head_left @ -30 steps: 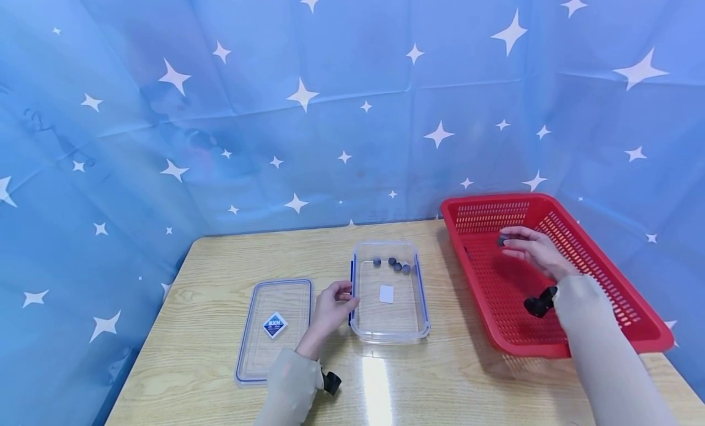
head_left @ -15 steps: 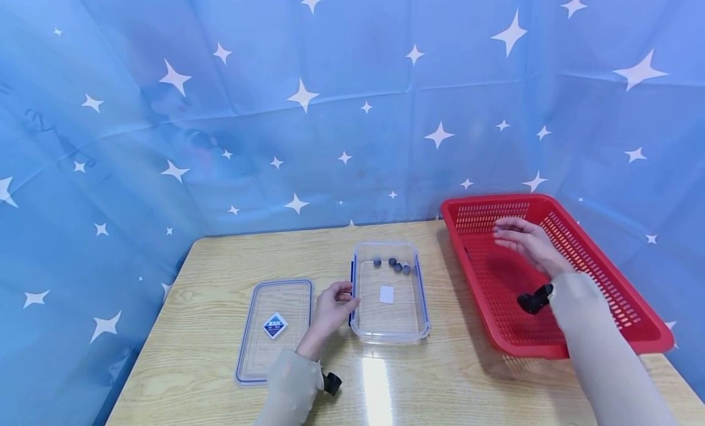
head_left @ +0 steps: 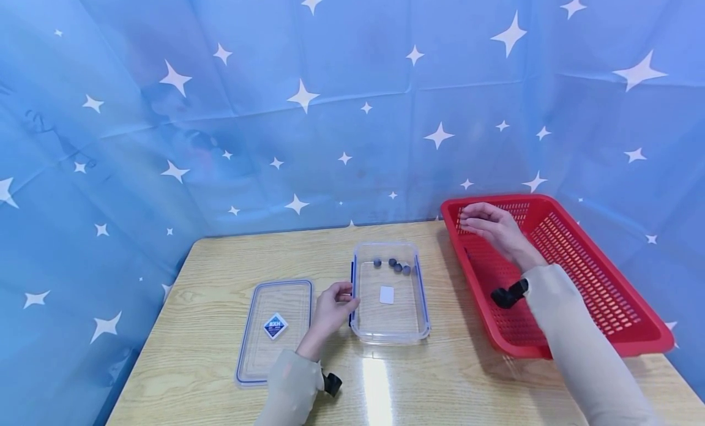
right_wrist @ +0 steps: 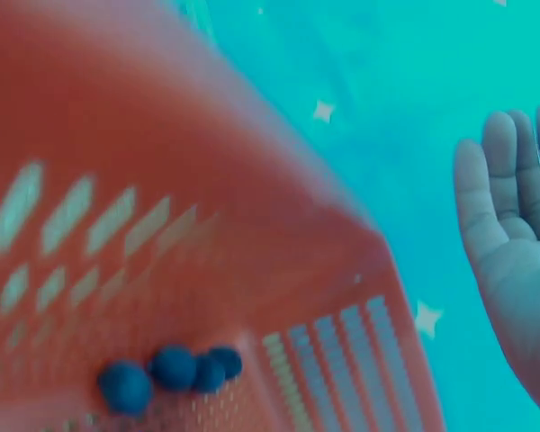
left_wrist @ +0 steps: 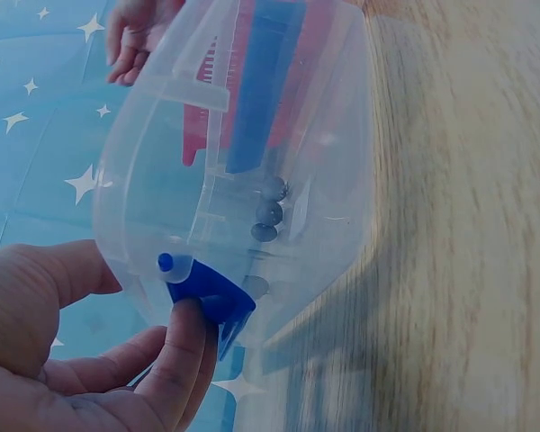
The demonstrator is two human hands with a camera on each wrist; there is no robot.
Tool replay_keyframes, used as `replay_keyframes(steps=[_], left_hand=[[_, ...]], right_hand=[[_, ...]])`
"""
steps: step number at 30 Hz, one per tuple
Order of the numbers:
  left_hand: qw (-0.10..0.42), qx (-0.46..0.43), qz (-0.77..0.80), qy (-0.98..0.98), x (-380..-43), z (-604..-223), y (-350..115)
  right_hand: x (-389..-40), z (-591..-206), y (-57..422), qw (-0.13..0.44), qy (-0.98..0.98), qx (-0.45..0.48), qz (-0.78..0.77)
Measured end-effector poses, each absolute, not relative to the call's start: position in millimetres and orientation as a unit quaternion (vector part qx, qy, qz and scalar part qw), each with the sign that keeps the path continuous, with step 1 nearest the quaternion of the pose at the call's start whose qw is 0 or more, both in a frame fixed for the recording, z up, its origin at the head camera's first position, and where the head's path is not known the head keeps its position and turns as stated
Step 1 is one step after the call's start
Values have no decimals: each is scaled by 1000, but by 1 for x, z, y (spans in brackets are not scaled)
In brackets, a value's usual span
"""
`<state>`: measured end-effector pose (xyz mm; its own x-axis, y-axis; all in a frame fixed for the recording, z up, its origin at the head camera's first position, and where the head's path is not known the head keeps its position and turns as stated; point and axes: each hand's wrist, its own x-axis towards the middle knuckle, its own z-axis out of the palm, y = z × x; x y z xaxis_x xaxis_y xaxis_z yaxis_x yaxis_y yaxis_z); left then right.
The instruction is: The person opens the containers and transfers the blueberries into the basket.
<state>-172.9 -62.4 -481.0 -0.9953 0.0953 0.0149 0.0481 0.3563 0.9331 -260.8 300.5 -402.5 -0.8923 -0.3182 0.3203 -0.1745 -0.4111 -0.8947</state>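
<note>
My left hand [head_left: 331, 306] holds the left side of a clear plastic food box [head_left: 388, 337]. In the left wrist view its fingers curl at the blue latch [left_wrist: 218, 292], thumb by the rim. Several dark blueberries [head_left: 398, 267] lie inside toward the far end. My right hand [head_left: 500, 230] is raised over the left wall of a red basket [head_left: 641, 335]. Its fingers bend as in a pinch, but any berry between them is hidden. The right wrist view shows its palm side [right_wrist: 522, 261], thumb out of frame, and more blueberries [right_wrist: 173, 368] low in the basket.
A clear lid [head_left: 261, 355] with blue edging and a diamond-shaped label [head_left: 275, 325] lies left of the box. All stand on a wooden table [head_left: 209, 291]. Behind hangs a blue curtain [head_left: 248, 132] with white stars. A small white square [head_left: 387, 294] shows in the box.
One second ago a blueberry showed at the right fingertips inside the basket. That hand has risen and moved left, and the berry is out of sight. The left hand has stayed put.
</note>
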Motion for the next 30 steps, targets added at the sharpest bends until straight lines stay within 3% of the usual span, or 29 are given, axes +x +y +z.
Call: replay_keyframes(steps=[11, 30], left_hand=[[21, 42, 567, 822, -173, -483, -63], [14, 50, 579, 814, -173, -483, -63]], right_hand=[[-257, -387, 252, 42, 640, -195, -742], [-261, -405, 186, 83, 686, -162, -704]])
